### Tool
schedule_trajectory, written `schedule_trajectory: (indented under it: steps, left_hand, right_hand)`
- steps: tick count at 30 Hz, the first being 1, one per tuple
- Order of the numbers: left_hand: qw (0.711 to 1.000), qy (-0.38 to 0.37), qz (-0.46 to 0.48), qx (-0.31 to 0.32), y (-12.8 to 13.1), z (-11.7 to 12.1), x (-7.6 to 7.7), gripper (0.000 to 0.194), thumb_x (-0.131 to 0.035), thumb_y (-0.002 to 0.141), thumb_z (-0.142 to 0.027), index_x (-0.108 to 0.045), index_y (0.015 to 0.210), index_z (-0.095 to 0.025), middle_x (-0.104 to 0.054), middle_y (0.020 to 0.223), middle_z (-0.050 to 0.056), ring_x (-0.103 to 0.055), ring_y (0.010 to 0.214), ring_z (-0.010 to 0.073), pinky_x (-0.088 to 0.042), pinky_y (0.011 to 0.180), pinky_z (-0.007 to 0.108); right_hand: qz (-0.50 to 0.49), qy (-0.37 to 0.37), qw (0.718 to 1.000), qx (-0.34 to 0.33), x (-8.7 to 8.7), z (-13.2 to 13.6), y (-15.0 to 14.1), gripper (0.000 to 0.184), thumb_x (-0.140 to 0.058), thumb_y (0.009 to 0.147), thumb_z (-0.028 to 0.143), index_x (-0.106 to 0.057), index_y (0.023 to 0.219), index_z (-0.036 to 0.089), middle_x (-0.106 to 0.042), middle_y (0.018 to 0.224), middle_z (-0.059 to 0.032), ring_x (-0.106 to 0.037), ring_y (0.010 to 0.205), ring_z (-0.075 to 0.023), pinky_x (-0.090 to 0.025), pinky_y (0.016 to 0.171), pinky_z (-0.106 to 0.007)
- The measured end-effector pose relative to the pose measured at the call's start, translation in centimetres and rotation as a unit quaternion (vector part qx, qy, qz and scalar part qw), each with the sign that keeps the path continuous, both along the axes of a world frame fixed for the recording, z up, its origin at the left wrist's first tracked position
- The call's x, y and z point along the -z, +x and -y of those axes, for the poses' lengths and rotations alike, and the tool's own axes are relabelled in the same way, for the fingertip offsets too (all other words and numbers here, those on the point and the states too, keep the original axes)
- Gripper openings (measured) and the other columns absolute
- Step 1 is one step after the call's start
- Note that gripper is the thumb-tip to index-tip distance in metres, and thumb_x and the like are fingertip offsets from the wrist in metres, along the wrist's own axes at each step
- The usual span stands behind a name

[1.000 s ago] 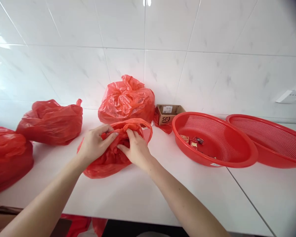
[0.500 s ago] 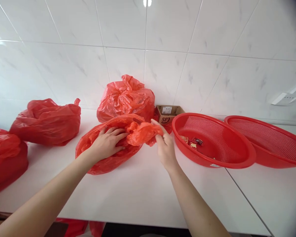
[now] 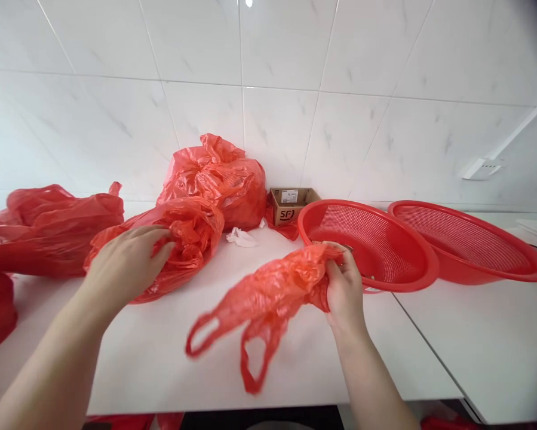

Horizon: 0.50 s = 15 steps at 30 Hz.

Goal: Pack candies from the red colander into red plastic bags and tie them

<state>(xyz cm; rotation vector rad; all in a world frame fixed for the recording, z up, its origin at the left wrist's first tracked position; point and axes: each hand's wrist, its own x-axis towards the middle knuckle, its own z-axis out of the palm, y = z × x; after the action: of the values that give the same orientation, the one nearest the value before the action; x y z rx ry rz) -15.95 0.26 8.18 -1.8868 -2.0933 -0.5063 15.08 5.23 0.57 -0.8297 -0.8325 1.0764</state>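
From my right hand [image 3: 345, 283] hangs a crumpled red plastic carrier bag [image 3: 272, 292], gripped at its gathered end. Its two loop handles dangle to the left above the white table. My left hand [image 3: 131, 260] lies over the near left side of a larger red plastic bag [image 3: 196, 239], fingers curved and a gap showing between thumb and forefinger. That bag gapes toward me with more crumpled red plastic inside. Part of the nearer red basket [image 3: 411, 266] is covered by my right hand and the held bag; only bits of the small wrapped pieces inside it show.
A full red bag [image 3: 218, 185] stands against the tiled wall, with a small cardboard box [image 3: 290, 206] beside it. White crumpled tissue [image 3: 241, 237] lies in front. Another red bag [image 3: 57, 233] sits at left. A second red basket [image 3: 474, 242] stands at right.
The carrier bag has come away from the larger bag in my right hand, moving right and toward me, its handles now loose. My left hand and the larger bag have shifted left. The tissue has come into view.
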Motion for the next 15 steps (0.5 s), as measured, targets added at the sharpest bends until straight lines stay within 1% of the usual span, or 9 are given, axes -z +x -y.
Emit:
schedule_trajectory:
  steps: [2, 4, 6, 7, 9, 10, 11, 13, 15]
  left_hand:
    - [0.988, 0.122, 0.095, -0.024, 3.3, 2.9, 1.2, 0.037, -0.042, 0.097, -0.037, -0.057, 0.127, -0.022, -0.066, 0.119, 0.006, -0.063, 0.11, 0.0293, -0.053, 0.091, 0.052]
    - [0.952, 0.199, 0.209, 0.106, 7.6, 5.1, 4.0, 0.05, -0.054, 0.092, -0.038, -0.046, 0.139, -0.025, -0.058, 0.134, 0.009, -0.055, 0.123, 0.029, -0.043, 0.107, 0.052]
    - [0.938, 0.115, 0.239, 0.223, 11.4, 6.2, 7.8, 0.076, -0.07, 0.079, -0.049, -0.039, 0.145, -0.028, -0.048, 0.145, 0.011, -0.049, 0.131, 0.0317, -0.047, 0.103, 0.046]
    - [0.94, 0.055, 0.243, 0.233, 12.6, 6.2, 9.6, 0.083, -0.075, 0.075, -0.048, -0.039, 0.147, -0.028, -0.046, 0.148, 0.012, -0.051, 0.129, 0.0323, -0.05, 0.098, 0.044]
    - [0.933, 0.008, 0.305, 0.191, 13.3, 5.5, 12.3, 0.051, -0.068, 0.082, -0.037, -0.057, 0.132, -0.028, -0.059, 0.13, 0.01, -0.06, 0.114, 0.0293, -0.052, 0.091, 0.041]
    - [0.932, 0.002, 0.317, 0.178, 12.9, 4.8, 13.0, 0.029, -0.06, 0.087, -0.036, -0.068, 0.113, -0.024, -0.064, 0.114, 0.01, -0.062, 0.105, 0.0282, -0.052, 0.087, 0.04]
    - [0.928, -0.011, 0.33, 0.174, 12.0, 4.2, 13.2, 0.022, -0.054, 0.091, -0.034, -0.071, 0.098, -0.022, -0.065, 0.106, 0.01, -0.064, 0.098, 0.0262, -0.052, 0.083, 0.037]
    - [0.902, -0.061, 0.389, 0.177, 9.9, 3.2, 12.7, 0.03, -0.049, 0.093, -0.038, -0.068, 0.078, -0.02, -0.065, 0.093, 0.007, -0.064, 0.088, 0.0232, -0.051, 0.077, 0.032]
    - [0.85, -0.133, 0.478, 0.175, 8.2, 2.7, 11.7, 0.032, -0.052, 0.091, -0.045, -0.066, 0.076, -0.02, -0.065, 0.087, 0.006, -0.063, 0.085, 0.0221, -0.05, 0.078, 0.031]
  right_hand:
    - [0.026, -0.028, 0.999, -0.024, 0.4, 0.5, 0.1, 0.028, -0.073, 0.079, 0.035, -0.061, 0.102, 0.025, -0.066, 0.09, -0.0002, -0.062, 0.072, -0.0149, -0.049, 0.064, -0.027]
    - [0.043, -0.044, 0.997, -0.036, 0.7, 0.9, 0.0, 0.028, -0.071, 0.08, 0.035, -0.058, 0.103, 0.026, -0.065, 0.087, 0.0005, -0.061, 0.07, -0.0147, -0.049, 0.062, -0.027]
    - [0.061, -0.049, 0.996, -0.041, 0.8, 1.2, -0.1, 0.028, -0.068, 0.081, 0.035, -0.055, 0.103, 0.026, -0.065, 0.086, 0.0004, -0.062, 0.071, -0.0159, -0.05, 0.064, -0.028]
    - [0.077, -0.05, 0.995, -0.042, 0.8, 1.3, 0.0, 0.027, -0.066, 0.082, 0.036, -0.054, 0.104, 0.026, -0.066, 0.086, 0.0002, -0.063, 0.072, -0.0167, -0.051, 0.066, -0.029]
    - [0.143, -0.054, 0.987, -0.054, 0.8, 1.5, 0.8, 0.025, -0.062, 0.084, 0.035, -0.054, 0.105, 0.026, -0.067, 0.089, -0.0007, -0.064, 0.077, -0.0181, -0.052, 0.069, -0.031]
    - [0.199, -0.056, 0.976, -0.066, 0.8, 1.7, 1.4, 0.023, -0.061, 0.084, 0.033, -0.055, 0.105, 0.025, -0.068, 0.092, -0.0012, -0.065, 0.081, -0.0189, -0.052, 0.072, -0.032]
    - [0.268, -0.058, 0.959, -0.079, 0.9, 1.8, 2.2, 0.021, -0.06, 0.084, 0.032, -0.057, 0.104, 0.025, -0.068, 0.094, -0.0016, -0.066, 0.084, -0.0198, -0.052, 0.075, -0.034]
    - [0.416, -0.078, 0.901, -0.092, 1.1, 2.1, 4.2, 0.02, -0.06, 0.083, 0.03, -0.061, 0.103, 0.026, -0.07, 0.099, -0.002, -0.066, 0.087, -0.0213, -0.051, 0.079, -0.037]
    - [0.536, -0.114, 0.834, -0.071, 1.1, 2.6, 6.0, 0.024, -0.062, 0.082, 0.031, -0.063, 0.106, 0.027, -0.071, 0.099, -0.0022, -0.066, 0.081, -0.0226, -0.051, 0.076, -0.04]
